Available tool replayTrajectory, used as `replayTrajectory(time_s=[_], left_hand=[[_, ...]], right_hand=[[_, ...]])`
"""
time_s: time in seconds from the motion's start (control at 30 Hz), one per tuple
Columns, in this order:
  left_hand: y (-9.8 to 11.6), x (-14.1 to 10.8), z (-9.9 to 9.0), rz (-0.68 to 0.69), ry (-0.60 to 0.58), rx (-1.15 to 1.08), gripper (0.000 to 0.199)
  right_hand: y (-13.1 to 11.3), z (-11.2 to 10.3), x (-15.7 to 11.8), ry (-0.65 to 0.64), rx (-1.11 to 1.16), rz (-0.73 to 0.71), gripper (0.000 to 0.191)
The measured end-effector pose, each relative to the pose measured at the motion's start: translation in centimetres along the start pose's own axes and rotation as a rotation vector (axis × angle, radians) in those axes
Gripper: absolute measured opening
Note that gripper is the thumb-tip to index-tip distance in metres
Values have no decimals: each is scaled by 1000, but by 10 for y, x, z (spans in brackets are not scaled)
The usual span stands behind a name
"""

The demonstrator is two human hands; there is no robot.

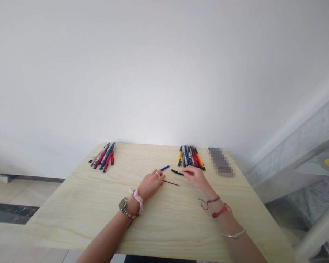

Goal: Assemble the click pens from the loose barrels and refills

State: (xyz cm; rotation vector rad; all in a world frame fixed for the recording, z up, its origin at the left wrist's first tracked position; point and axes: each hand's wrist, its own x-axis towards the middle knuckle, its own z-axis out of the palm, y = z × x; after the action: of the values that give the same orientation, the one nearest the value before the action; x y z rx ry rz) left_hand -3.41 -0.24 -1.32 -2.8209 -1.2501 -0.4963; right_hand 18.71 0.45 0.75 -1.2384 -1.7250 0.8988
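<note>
My left hand (151, 182) rests low over the table, fingers bent and closed together. From its fingertips a thin black pen refill (171, 182) points right, its near end hidden by the fingers. Just beyond those fingers lies a blue pen barrel (165, 168), partly covered by the hand; whether it is touched I cannot tell. My right hand (195, 176) is closed in a pinch on a black pen part (177, 172), which points left toward the blue barrel. The gripped end is hidden by the fingers.
A bunch of pens in several colours (104, 157) lies at the table's back left. Another bunch (191, 156) lies behind my right hand. A blurred phone-like slab (222, 162) is at the back right. The wooden table (170, 219) meets a white wall (164, 73).
</note>
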Motion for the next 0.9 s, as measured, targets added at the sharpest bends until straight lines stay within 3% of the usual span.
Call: replayTrajectory(time_s=[0.27,0.4,0.67,0.9], left_hand=[[5,3,5,54,43,81,16],[6,3,4,0,84,39,19],[-5,0,-4,-64,209,-121,24],[-6,0,-11,-96,226,-125,23]], right_hand=[[0,1,2,57,226,134,25],[2,1,2,130,295,152,28],[-5,4,1,75,256,96,26],[-9,7,-2,70,163,75,19]])
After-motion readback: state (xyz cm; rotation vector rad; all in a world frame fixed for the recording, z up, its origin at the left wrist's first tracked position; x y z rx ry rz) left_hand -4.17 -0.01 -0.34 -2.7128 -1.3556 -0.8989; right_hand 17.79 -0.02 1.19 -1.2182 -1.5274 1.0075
